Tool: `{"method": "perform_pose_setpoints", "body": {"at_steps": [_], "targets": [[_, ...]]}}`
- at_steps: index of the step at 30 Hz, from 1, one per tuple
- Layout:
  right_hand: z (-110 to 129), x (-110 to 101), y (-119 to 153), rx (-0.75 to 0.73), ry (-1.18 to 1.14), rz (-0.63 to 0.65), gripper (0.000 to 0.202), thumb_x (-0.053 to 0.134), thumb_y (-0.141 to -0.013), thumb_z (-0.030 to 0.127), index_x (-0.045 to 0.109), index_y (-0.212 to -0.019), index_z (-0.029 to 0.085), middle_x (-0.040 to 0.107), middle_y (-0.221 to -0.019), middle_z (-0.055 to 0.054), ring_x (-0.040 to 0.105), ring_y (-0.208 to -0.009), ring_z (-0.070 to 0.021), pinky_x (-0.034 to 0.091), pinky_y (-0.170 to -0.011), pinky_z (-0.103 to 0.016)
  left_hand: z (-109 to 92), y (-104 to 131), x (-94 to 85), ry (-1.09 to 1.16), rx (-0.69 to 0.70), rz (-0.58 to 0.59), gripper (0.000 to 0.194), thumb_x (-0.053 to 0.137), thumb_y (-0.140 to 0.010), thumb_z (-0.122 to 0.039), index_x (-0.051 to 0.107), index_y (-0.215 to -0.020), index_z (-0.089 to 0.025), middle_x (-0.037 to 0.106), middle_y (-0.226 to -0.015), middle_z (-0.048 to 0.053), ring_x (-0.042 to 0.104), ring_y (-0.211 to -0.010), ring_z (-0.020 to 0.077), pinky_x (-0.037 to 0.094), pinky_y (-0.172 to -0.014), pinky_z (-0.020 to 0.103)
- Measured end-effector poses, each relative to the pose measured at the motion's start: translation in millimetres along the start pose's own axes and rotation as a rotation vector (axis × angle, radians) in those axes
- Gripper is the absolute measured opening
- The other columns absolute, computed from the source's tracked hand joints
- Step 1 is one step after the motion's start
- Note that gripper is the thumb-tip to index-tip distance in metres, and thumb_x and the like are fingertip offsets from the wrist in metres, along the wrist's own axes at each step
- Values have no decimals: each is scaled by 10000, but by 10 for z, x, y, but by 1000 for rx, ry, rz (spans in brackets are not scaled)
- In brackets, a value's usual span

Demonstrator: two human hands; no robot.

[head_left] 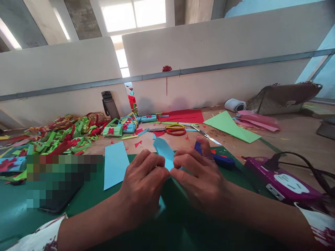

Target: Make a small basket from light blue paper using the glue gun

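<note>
Between my two hands is a small sheet of light blue paper (164, 149), bent and pinched along its near edge. My left hand (146, 179) is closed on the left side of that paper, with the fingers curled. Close beside it, my right hand (200, 177) pinches the right side, and the thumbs nearly meet. Another flat light blue paper piece (115, 164) lies just left of my left hand. Behind my right hand rests a blue glue gun (223, 161), partly hidden by the fingers.
Scissors (175, 129), a utility knife (205, 134) and green paper (232, 125) lie beyond my hands. A purple power strip (282, 179) with a cord sits at right. At left are a dark phone-like object (62, 191), heaped paper strips (70, 134) and a bottle (110, 104).
</note>
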State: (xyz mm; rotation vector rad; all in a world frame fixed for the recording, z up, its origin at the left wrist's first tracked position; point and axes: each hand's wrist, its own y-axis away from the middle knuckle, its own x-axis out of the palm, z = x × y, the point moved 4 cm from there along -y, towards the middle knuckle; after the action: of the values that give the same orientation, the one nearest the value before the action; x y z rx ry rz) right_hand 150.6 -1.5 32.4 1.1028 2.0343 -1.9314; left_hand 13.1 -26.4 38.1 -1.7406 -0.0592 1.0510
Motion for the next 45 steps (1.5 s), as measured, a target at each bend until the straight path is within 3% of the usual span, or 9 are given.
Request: {"method": "perform_pose_setpoints", "body": {"at_steps": [9,19,31,45], "targets": [[-12,26,44,11,-9,64,174,422,-749,8,528,-766,145,536,-902,-57,515,-1024,-212,187,-1007,-543,31,48,-31,50,-17,-10,161,518,-781,1,544,-749,-154,552,-796,39,452,-722,150,399,-642,300],[-71,23,53,27,-27,53,186,408,-773,12,509,-780,168,524,-885,-51,516,-1035,-205,212,-1005,-537,82,112,-27,60,-44,11,160,526,-793,-1,529,-758,-157,561,-821,36,456,-758,149,404,-687,314],[-29,30,62,0,-31,8,187,425,-770,1,551,-772,140,527,-882,-54,533,-1025,-217,184,-1011,-558,87,55,96,114,-37,-19,160,577,-754,-24,624,-752,-178,535,-847,40,464,-771,158,414,-668,319],[-59,13,81,18,-33,38,171,454,-742,-8,530,-765,144,491,-880,-42,522,-1019,-206,194,-1011,-550,146,114,-126,139,-62,3,203,567,-740,6,601,-730,-194,508,-853,32,469,-776,153,422,-671,313]]}}
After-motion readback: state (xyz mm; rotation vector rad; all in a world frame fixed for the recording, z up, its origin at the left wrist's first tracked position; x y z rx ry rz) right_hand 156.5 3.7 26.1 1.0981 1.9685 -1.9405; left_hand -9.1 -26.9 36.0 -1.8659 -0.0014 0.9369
